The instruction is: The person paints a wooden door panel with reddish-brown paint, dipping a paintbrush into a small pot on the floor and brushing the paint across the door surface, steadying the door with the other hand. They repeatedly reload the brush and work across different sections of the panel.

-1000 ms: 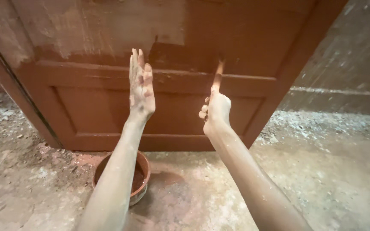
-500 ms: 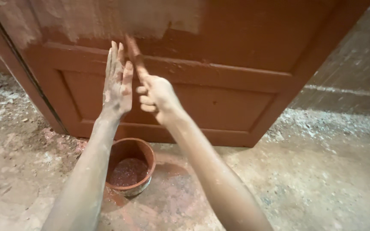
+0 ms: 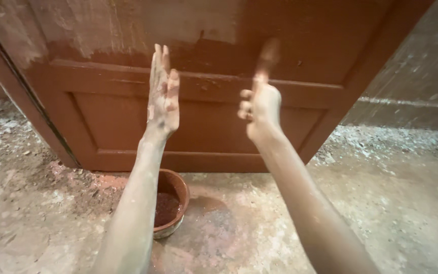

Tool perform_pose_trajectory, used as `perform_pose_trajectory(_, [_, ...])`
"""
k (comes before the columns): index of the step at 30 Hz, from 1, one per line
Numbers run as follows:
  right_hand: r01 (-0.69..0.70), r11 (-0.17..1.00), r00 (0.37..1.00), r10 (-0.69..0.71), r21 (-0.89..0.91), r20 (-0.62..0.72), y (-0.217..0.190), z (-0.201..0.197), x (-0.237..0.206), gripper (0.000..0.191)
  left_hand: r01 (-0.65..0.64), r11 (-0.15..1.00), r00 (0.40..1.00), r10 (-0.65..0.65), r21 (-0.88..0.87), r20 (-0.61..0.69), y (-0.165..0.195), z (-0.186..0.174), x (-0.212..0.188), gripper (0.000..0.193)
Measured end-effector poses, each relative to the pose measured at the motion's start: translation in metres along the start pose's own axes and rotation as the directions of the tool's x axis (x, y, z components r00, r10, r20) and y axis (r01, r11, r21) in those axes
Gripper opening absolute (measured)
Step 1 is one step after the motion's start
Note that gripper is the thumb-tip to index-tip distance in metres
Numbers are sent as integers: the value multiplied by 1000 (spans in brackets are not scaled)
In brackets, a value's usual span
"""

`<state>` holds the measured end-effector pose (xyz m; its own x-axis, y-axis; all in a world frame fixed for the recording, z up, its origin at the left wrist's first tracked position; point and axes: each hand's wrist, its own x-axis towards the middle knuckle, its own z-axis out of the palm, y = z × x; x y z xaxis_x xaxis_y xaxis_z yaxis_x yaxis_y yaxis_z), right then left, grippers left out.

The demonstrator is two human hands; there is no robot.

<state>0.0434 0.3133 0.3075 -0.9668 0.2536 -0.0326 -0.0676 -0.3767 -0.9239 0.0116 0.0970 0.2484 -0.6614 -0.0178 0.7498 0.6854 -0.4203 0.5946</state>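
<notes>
Rough concrete floor [image 3: 381, 203], dusty and speckled with pale grit, runs up to a reddish-brown wooden door [image 3: 204, 132] that fills the background. Its upper part is paler and patchy, while the band below and the recessed lower panel carry a darker, wetter-looking red-brown coat. No package, label or sign shows anywhere near the door.

Against the door's raised rail the left hand [image 3: 163, 99] is spread flat, fingers straight, close together and pointing up, holding nothing; it is smeared with red-brown colour. To the right of it, also in front of the rail, the right hand [image 3: 259, 109] is closed around a paintbrush [image 3: 268, 56], whose blurred red-brown head stands above the fist, against the dark band of the door.

Below the door's bottom edge, on the floor, sits a small round bowl [image 3: 176, 200] with dark red-brown paint inside; the left forearm crosses in front of it and hides its left part. Reddish stains spread on the floor around the bowl.

Half a second ago the right hand and brush were just beside the left hand; now they are well apart, the brush further right along the door.
</notes>
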Motion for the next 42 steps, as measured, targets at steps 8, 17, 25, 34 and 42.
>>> perform_pose_trajectory(8, [-183,971,788,239,-155,567,36,84,-35,30,-75,798,996,90,598,5,47,-14,-10,83])
perform_pose_trajectory(17, [77,970,986,-39,232,-163,12,44,-26,38,18,414,1000,-19,910,-11,67,18,-14,74])
perform_pose_trajectory(25, [48,982,895,40,-185,445,15,49,-23,33,71,509,992,58,858,-116,28,20,9,79])
perform_pose_trajectory(34, [-103,939,975,30,328,221,-3,46,-11,21,-45,618,998,54,785,14,14,23,6,76])
perform_pose_trajectory(42, [102,972,993,-112,212,39,-23,78,-42,24,-20,520,999,51,854,-8,52,11,10,69])
